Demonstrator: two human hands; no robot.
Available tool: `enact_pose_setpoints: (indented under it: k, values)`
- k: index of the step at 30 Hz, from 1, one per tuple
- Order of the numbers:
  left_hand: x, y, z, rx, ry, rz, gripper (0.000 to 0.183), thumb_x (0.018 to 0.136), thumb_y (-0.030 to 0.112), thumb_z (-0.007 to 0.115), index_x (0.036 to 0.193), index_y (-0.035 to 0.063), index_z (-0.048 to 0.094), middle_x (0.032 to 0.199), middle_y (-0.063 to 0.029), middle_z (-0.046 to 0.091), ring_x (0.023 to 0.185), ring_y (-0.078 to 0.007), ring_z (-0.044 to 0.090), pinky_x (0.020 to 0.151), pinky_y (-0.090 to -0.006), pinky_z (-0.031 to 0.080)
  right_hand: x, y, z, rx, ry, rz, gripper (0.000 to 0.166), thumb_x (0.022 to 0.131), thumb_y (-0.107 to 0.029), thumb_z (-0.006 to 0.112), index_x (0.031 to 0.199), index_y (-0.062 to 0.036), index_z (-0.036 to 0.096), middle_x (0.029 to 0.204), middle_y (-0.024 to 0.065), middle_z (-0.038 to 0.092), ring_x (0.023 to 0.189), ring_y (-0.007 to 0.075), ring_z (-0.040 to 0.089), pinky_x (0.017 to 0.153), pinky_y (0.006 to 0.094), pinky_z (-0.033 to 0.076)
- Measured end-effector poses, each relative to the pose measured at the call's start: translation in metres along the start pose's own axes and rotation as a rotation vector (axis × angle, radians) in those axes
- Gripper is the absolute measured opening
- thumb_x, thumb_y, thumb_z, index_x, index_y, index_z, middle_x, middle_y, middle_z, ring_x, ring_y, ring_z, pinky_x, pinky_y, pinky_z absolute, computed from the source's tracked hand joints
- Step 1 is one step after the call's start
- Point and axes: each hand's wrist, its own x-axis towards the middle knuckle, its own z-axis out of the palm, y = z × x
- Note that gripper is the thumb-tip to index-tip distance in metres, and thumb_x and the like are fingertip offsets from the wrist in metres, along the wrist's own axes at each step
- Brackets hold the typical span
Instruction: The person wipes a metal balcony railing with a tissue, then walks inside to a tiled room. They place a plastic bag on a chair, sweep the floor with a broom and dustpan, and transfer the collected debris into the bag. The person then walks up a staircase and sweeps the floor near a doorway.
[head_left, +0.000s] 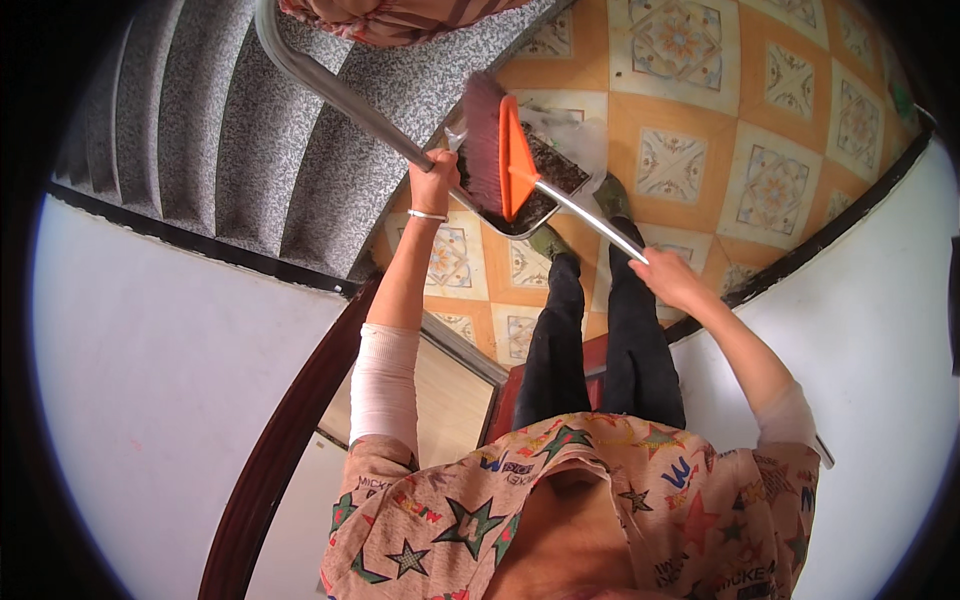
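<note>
My left hand (433, 180) is closed around the lower end of a grey metal bar (352, 112), which runs up past the stairs and bends near the top of the view. Whether this bar joins the dustpan is hidden. My right hand (671, 277) grips the silver handle of a broom (589, 214), whose far end shows behind my right arm. The orange broom head (517, 161) with dark purple bristles (482, 142) is over a metal-rimmed dustpan (517, 234). Dark loose debris (559, 172) lies in the pan, and translucent plastic (596, 139) shows at its far edge.
Speckled grey stone stairs (255, 142) rise at the left. Patterned orange and cream floor tiles (675, 52) spread to the right. A checked, reddish cloth item (405, 16) sits at the top. White walls (840, 322) with dark skirting and a brown door frame (300, 435) stand close by.
</note>
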Motion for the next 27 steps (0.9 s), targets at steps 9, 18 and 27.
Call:
enact_pose_setpoints:
  k: [9,18,27]
  values:
    - [-0.003,-0.008,0.001,0.225,0.019,0.005,0.03,0.077,0.008,0.048,0.05,0.0113,0.034,0.049,0.0048,0.032,0.043,-0.0059,0.029,0.041,-0.0226,0.023,0.034,-0.025,0.067,0.106,0.235,0.068,0.033,0.089,-0.033,0.042,0.088,-0.0007,0.052,0.08,0.024,0.057,0.081,0.0408,0.055,0.069,0.0477,0.045]
    - [0.0,-0.005,0.006,0.078,-0.003,-0.037,0.028,0.076,0.007,0.047,0.051,0.0106,0.035,0.049,0.0038,0.032,0.043,-0.0069,0.027,0.041,-0.0235,0.024,-0.016,-0.015,0.022,0.167,0.135,0.044,0.033,0.088,-0.031,0.044,0.088,0.0007,0.051,0.082,0.0262,0.056,0.082,0.0432,0.053,0.069,0.0478,0.043]
    - [-0.005,-0.014,0.016,0.043,-0.067,-0.038,0.026,0.076,0.004,0.045,0.053,0.0106,0.036,0.052,0.0042,0.033,0.044,-0.0064,0.027,0.041,-0.0232,0.024,0.026,-0.016,0.042,0.025,0.238,0.044,0.03,0.087,-0.03,0.046,0.086,0.0001,0.053,0.081,0.0241,0.058,0.081,0.0396,0.056,0.068,0.0475,0.045]
